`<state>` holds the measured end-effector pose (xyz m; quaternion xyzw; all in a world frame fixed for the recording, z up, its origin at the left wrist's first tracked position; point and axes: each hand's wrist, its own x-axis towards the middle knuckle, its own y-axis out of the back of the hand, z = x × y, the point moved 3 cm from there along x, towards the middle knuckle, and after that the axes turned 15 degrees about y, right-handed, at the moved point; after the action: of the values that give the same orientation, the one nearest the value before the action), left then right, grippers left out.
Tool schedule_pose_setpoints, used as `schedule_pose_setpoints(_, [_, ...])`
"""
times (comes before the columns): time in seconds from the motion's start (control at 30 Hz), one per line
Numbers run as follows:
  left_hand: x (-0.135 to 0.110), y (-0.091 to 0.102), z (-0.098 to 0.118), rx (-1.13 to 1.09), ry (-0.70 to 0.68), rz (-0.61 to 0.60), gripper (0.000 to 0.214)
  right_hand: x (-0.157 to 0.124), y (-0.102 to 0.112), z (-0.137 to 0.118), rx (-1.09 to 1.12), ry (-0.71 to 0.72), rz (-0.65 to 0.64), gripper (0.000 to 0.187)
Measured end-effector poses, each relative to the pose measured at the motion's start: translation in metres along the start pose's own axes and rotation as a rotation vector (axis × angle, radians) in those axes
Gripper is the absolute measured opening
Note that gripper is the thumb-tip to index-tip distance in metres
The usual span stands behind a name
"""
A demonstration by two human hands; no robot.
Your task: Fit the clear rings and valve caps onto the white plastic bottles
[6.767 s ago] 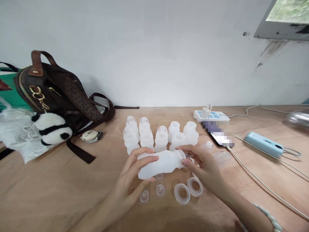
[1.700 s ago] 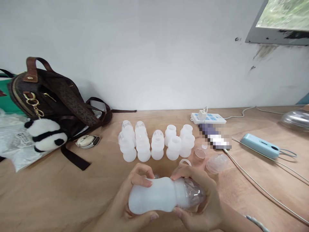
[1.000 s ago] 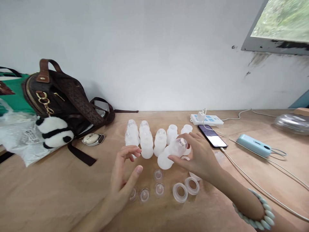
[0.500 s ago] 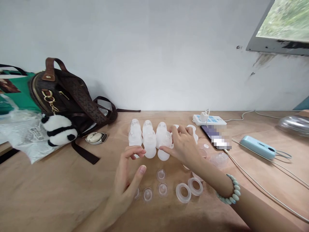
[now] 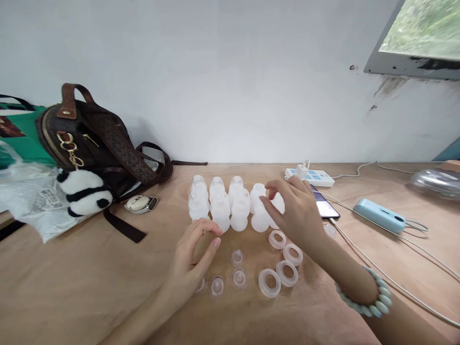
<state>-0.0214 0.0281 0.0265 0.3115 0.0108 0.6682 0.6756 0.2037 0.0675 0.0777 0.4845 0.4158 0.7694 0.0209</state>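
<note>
White translucent baby bottles stand together in two rows at the middle of the table. Those on the left, such as the front bottle (image 5: 220, 208), carry clear tops; the back bottle (image 5: 257, 192) further right has none showing. My right hand (image 5: 296, 211) hovers at the right-hand bottles and partly covers them. Its thumb and forefinger are apart, with nothing seen between them. In front of the left bottles is my left hand (image 5: 190, 254), fingers curved and thumb apart, empty. Between the hands lie several clear bottle teats (image 5: 238, 278). Several translucent rings (image 5: 269, 282) lie nearer my right forearm.
At the left are a brown backpack (image 5: 93, 139) with a panda plush (image 5: 84, 192), a plastic bag (image 5: 32, 196) and a watch (image 5: 142, 204). On the right lie a power strip (image 5: 319, 178), a phone (image 5: 325, 206), a blue power bank (image 5: 381, 215) and a white cable (image 5: 381, 268).
My right hand has moved right, from the third column of bottles to the right-hand ones, uncovering more rings. My left hand has hardly moved.
</note>
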Motion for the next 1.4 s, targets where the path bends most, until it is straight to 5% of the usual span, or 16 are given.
schedule_pose_setpoints(0.17, [-0.001,-0.003,-0.003,0.012,0.075,-0.035,0.014,-0.041,0.001,0.005,-0.027,0.119,-0.543,0.021])
schedule_pose_setpoints(0.27, [-0.001,-0.005,-0.004,0.021,0.093,-0.066,0.014,-0.066,-0.016,0.001,-0.029,0.149,-0.645,0.024])
schedule_pose_setpoints(0.4, [0.001,-0.006,-0.007,0.031,0.12,-0.079,0.013,-0.083,-0.034,-0.003,-0.016,0.164,-0.653,0.025])
schedule_pose_setpoints(0.53, [0.001,-0.007,-0.008,0.028,0.128,-0.088,0.013,-0.078,-0.023,-0.015,0.016,0.169,-0.615,0.023])
schedule_pose_setpoints(0.73, [0.0,-0.006,-0.006,0.016,0.139,-0.107,0.012,-0.04,0.002,-0.053,0.135,0.321,-0.316,0.02])
schedule_pose_setpoints(0.9, [0.001,-0.006,-0.007,0.015,0.147,-0.102,0.012,-0.038,-0.025,-0.068,0.163,0.463,-0.319,0.018])
schedule_pose_setpoints(1.2, [0.001,-0.014,-0.013,0.07,0.188,-0.217,0.012,-0.044,-0.045,-0.06,0.381,0.282,-0.395,0.004])
schedule_pose_setpoints(1.4, [-0.001,-0.02,-0.02,0.042,0.265,-0.305,0.021,-0.049,-0.055,-0.061,0.512,0.216,-0.32,0.017])
